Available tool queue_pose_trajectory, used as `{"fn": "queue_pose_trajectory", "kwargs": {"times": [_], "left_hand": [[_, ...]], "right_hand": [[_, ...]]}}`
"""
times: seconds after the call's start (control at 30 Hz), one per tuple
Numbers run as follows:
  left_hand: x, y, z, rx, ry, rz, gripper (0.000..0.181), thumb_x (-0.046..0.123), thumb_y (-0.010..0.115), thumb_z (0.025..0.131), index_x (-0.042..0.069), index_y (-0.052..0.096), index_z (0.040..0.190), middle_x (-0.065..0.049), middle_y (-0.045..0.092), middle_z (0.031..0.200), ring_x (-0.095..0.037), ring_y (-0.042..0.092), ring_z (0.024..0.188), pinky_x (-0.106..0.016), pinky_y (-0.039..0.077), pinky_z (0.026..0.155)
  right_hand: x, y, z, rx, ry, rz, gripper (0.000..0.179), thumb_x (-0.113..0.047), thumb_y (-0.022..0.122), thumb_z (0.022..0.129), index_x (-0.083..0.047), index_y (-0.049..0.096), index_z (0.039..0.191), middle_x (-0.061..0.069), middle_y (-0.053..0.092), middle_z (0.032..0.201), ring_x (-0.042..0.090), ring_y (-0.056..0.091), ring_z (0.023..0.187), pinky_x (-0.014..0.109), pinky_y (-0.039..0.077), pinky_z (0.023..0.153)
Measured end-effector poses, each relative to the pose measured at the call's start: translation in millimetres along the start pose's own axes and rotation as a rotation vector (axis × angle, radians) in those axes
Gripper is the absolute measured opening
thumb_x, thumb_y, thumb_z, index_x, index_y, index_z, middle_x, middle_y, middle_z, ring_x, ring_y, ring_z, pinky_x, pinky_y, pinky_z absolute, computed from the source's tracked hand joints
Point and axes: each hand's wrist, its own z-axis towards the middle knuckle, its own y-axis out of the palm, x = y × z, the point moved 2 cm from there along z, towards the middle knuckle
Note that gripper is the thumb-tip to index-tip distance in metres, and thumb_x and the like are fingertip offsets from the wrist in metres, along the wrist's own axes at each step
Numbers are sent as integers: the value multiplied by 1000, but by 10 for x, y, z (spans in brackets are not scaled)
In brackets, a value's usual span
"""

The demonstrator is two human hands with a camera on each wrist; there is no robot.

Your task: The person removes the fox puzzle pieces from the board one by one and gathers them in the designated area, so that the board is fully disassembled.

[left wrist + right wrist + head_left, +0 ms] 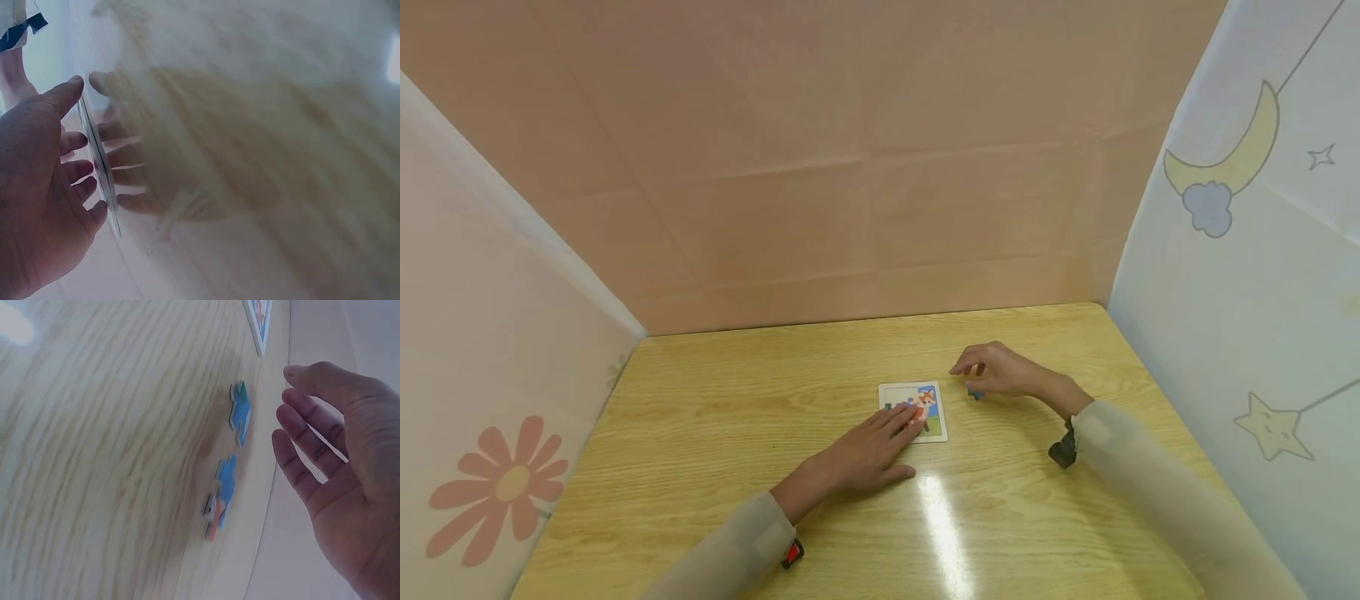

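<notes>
A small square jigsaw puzzle (934,429) with a white frame and a fox picture lies on the wooden table. My left hand (876,450) rests over its left part with straight fingers, covering some of the picture. To the right of the puzzle, my right hand (1000,371) hovers above the table, its fingers loosely bent and nothing between them. Under it lie two loose puzzle pieces: a blue and green one (240,412) and a blue one with orange and white (222,494). The right hand hides most of them in the head view.
The wooden table (737,375) meets an orange-brown cloth wall (850,208) at the back. Pale printed cloth walls stand on the left (490,333) and right (1240,292). Light glares off the tabletop in front of the puzzle.
</notes>
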Motion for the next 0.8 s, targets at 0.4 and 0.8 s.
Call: {"fn": "queue_pose_trajectory", "kwargs": {"times": [0.4, 0.8], "left_hand": [[-7, 18, 53, -9, 12, 11, 78, 57, 43, 111, 13, 20, 171, -10, 13, 178, -27, 12, 165, -47, 20, 131], [12, -13, 88, -14, 6, 32, 77, 57, 45, 111, 13, 24, 170, -10, 16, 178, -26, 14, 164, -45, 21, 132]], "right_hand": [[-89, 126, 250, -79, -33, 23, 32, 0, 82, 90, 3, 76, 121, 15, 74, 118, 35, 71, 103, 47, 63, 87], [-168, 199, 392, -152, -58, -15, 32, -2, 83, 90, 0, 78, 121, 11, 72, 118, 31, 69, 106, 50, 60, 87]]}}
